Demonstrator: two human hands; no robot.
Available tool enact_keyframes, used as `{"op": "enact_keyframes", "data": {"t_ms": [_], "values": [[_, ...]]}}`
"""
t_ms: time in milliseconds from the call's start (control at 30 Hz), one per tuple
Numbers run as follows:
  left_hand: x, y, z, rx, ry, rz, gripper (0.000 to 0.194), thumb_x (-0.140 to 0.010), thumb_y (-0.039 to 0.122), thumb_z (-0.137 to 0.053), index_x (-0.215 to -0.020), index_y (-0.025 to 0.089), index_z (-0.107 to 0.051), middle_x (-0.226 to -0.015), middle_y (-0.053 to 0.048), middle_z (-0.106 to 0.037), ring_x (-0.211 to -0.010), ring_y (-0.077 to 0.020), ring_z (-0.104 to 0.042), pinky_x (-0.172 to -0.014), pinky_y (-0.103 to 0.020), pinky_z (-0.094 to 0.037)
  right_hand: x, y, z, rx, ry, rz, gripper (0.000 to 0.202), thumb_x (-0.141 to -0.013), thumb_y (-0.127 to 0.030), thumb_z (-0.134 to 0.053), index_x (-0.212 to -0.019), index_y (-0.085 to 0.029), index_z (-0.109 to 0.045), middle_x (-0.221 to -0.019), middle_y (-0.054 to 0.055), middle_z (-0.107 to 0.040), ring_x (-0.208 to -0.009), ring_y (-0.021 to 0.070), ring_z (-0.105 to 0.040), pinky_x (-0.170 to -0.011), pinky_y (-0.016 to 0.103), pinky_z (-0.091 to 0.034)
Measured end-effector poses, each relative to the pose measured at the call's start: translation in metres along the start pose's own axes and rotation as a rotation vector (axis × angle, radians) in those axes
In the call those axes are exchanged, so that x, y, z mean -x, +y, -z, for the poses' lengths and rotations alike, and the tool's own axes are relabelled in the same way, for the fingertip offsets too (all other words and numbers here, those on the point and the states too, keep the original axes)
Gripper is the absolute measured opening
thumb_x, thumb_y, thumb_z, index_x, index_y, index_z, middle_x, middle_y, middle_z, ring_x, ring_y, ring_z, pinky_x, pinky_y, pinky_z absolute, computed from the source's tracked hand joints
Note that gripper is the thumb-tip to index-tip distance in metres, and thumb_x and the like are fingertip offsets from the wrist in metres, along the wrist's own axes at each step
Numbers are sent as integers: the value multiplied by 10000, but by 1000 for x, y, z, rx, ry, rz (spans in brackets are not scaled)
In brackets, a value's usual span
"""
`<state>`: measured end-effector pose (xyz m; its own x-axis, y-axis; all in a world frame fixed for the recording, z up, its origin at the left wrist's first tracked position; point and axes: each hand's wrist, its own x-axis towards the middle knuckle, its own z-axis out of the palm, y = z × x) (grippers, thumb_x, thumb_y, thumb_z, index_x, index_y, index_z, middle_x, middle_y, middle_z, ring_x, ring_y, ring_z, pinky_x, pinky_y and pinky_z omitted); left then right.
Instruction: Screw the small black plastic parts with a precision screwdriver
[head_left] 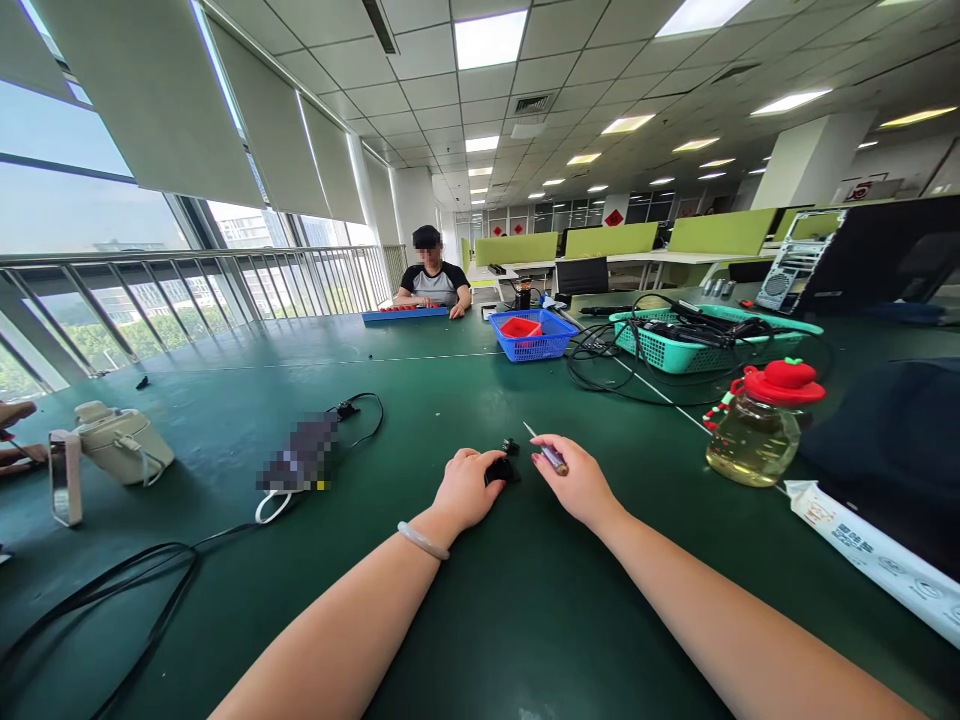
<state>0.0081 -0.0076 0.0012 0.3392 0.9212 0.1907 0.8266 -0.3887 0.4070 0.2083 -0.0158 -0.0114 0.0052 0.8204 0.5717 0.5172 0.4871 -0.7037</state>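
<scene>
My left hand [463,488], with a pale bangle [423,541] on the wrist, is closed on a small black part [499,470] resting at the green tabletop [517,610]. The part's kind is too small to make out, and my fingers cover some of it. Just beyond it a smaller black piece [511,447] shows; whether the two are joined I cannot tell. To the right, my right hand [579,482] grips a small screwdriver [553,457] by its handle. Its metal tip points up and left, apart from the black part.
A blue basket [534,345] and a teal basket [697,355] of black cables stand farther back. At right are a red-lidded bottle [757,435] and a white packet [870,560]. A black cable [180,560] and beige bottle [124,445] lie left. A person [439,285] sits opposite.
</scene>
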Motion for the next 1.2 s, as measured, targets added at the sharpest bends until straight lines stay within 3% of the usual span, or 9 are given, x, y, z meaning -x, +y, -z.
{"op": "enact_keyframes", "data": {"t_ms": [100,233,533,700,900,1200], "values": [[1,1,1,9,3,-22,456,-812,275,-659,-1267,259,-635,-1199,-65,-705,-1239,-280,-522,-1094,-441,-398,0,-6,5,-96,7,-68,315,-916,-466,-495,-940,-220,-690,-814,57,-690,-711,201,-617,-657,321,-483],[2,3,2,27,2,-52,432,-788,290,-677,-1217,258,-649,-1167,-61,-711,-1197,-285,-551,-1070,-444,-422,2,-17,9,-139,-14,-96,450,-940,-569,-419,-817,-217,-671,-581,1,-537,-550,166,-497,-560,298,-406],[1,3,2,47,-48,-57,363,-822,274,-679,-1184,258,-652,-1153,-63,-694,-1174,-260,-570,-1045,-403,-444,0,-7,1,-244,-98,-158,567,-879,-725,-424,-739,-219,-639,-524,-17,-469,-511,162,-467,-527,302,-386],[1,3,2,52,-65,-59,372,-836,282,-677,-1206,259,-642,-1149,-67,-690,-1175,-256,-573,-1043,-395,-448,-2,-4,1,-267,-143,-211,505,-875,-672,-445,-729,-224,-627,-526,-25,-462,-508,165,-470,-519,300,-392],[-1,0,-1,40,-61,-71,389,-838,300,-677,-1221,251,-634,-1159,-73,-682,-1177,-261,-573,-1051,-408,-443,-1,-13,4,-136,-174,-136,368,-899,-497,-436,-738,-226,-626,-559,-18,-507,-547,172,-508,-558,299,-411],[1,2,-1,30,-72,-80,416,-844,313,-672,-1252,249,-621,-1136,-79,-682,-1150,-268,-585,-1028,-415,-459,1,-7,2,-165,-75,-184,501,-900,-631,-423,-734,-215,-646,-510,-16,-482,-493,169,-489,-515,295,-388]]}}
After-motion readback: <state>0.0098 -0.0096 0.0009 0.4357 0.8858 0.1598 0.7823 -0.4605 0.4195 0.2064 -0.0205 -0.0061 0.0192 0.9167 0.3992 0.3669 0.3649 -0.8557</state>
